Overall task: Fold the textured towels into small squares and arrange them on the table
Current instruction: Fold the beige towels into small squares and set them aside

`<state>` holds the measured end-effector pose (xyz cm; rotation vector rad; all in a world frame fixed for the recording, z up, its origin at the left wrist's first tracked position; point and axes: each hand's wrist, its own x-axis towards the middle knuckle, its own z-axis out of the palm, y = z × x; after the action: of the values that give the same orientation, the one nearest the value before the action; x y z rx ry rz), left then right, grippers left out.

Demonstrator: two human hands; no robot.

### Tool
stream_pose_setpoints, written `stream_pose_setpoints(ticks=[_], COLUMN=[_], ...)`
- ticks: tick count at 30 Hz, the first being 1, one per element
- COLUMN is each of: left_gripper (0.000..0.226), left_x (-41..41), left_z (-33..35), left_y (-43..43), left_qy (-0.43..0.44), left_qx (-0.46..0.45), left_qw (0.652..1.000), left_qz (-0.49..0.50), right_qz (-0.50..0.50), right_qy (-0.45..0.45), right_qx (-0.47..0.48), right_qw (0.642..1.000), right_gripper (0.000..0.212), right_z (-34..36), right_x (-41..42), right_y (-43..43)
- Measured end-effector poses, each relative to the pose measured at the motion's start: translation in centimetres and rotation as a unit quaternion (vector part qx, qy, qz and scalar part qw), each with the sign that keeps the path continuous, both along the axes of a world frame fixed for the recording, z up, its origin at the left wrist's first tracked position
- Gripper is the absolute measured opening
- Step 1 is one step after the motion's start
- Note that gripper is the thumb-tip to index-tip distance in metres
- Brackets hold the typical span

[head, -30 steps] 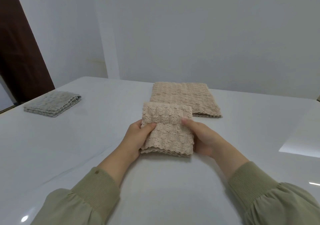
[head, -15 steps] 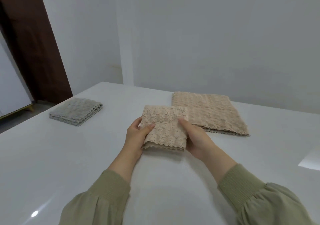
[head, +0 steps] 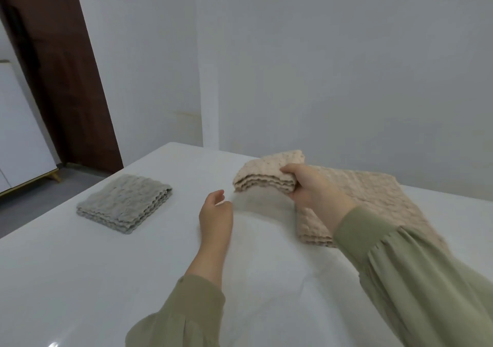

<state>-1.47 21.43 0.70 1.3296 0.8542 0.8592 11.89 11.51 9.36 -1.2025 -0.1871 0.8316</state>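
The white glossy table [head: 106, 280] carries all the work. Biggest on it is the large beige textured towel [head: 373, 194], lying flat toward the far edge on the right side of the surface. It is folded into a broad rectangle with stacked layers showing along its near side. It is well over the size of the finished pieces, so I judge it needs at least another fold or two before it counts as a small square. Next is the grey textured towel [head: 122, 202], already a compact layered square, set down by the left edge not far from the far-left corner and well apart from everything else; that one looks done and placed. Smaller again is the small beige folded square [head: 266, 173], fully folded by the look of its stacked wavy layers, but not yet on the surface. It hangs clear above the table near the far edge, a shadow beneath it, between the grey piece and the large beige one. The right hand [head: 312, 186] grips its right end, thumb on top and fingers curled underneath. The left hand [head: 216, 213] is apart from it, holding nothing, fingers loosely bent just over the surface; whether it touches the table I cannot tell. So, roughly: one towel finished, one folded and awaiting a spot, one left to reduce.
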Motion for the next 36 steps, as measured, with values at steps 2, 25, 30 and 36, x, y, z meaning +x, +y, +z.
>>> stream_pose_setpoints(ticks=[2,25,30,36], left_gripper=[0.039,0.034,0.033,0.035], left_x=[0.7,3.2,3.0,3.8], left_z=[-0.2,-0.5,-0.3,-0.7], left_y=[0.4,-1.2,-5.6,-12.2], left_qy=[0.039,0.239,0.181,0.157], left_qx=[0.037,0.422,0.471,0.502], left_qw=[0.998,0.860,0.844,0.831], left_qz=[-0.007,-0.161,-0.185,-0.180], right_qz=[-0.006,-0.072,-0.143,-0.166], right_qy=[-0.003,-0.576,-0.621,-0.635], right_qx=[0.031,-0.246,-0.251,-0.276], right_qw=[1.000,0.776,0.729,0.702], right_gripper=[0.021,0.043,0.033,0.026], right_z=[0.4,-6.7,-8.2,-8.5], right_x=[2.1,0.5,-1.5,-1.7], right_y=[2.1,-3.0,-10.0,-16.6])
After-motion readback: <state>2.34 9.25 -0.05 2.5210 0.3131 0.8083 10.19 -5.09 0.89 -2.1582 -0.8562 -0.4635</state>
